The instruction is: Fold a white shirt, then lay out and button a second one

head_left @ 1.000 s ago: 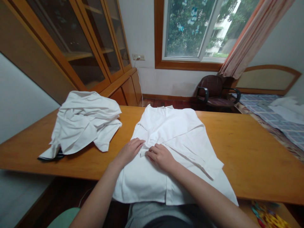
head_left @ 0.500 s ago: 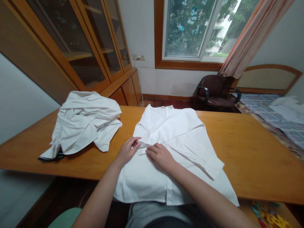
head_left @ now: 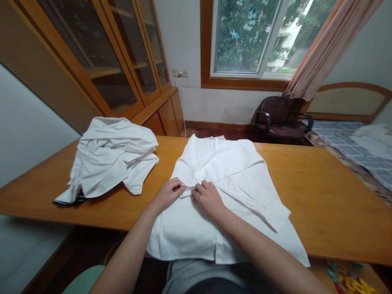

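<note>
A white shirt (head_left: pixel 186 237) lies spread on the wooden table in front of me, its collar end pointing away. One sleeve is folded diagonally over the body toward the lower right; the other crosses the middle and ends near my hands. My left hand (head_left: pixel 170 193) pinches the cloth at the left side of the shirt, its fingertips closed on the sleeve end. Close beside it, my right hand (head_left: pixel 208 200) has its fingers curled on the same cloth, gripping it near the shirt's middle. The exact fingertip contact is partly hidden.
A crumpled white garment (head_left: pixel 113 159) with a dark striped edge lies on the left of the table (head_left: pixel 330 196). Beyond are a glass-door cabinet (head_left: pixel 122 53), a brown armchair (head_left: pixel 277 116) and a bed (head_left: pixel 343 139). A green stool (head_left: pixel 84 281) stands below the near edge.
My left hand has moved slightly right and its fingers have closed on the cloth. My right hand's fingers have curled in more. The shirt lies almost the same.
</note>
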Demonstrator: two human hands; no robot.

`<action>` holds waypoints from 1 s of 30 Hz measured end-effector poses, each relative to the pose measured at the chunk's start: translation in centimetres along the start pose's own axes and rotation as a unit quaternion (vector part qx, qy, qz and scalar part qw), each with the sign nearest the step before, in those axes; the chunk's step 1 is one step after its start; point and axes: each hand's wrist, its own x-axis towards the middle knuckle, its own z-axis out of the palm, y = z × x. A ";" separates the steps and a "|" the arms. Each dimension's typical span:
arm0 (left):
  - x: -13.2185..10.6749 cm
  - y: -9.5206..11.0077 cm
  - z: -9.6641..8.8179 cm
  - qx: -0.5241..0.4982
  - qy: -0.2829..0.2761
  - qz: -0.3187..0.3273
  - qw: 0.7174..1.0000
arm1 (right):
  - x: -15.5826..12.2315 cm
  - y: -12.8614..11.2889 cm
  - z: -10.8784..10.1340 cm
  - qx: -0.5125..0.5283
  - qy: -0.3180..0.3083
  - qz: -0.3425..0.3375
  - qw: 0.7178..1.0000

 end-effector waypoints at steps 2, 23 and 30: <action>0.3 0.4 0.0 0.000 0.000 -0.017 1.000 | 0.0 -0.1 0.1 -0.005 -0.004 0.007 1.000; 1.3 0.5 0.6 -0.077 -0.007 -0.053 0.996 | 1.0 0.0 0.7 0.107 0.067 0.110 0.986; 1.2 0.4 0.6 -0.082 -0.002 -0.070 0.994 | 1.1 0.2 1.2 0.101 0.069 0.093 0.988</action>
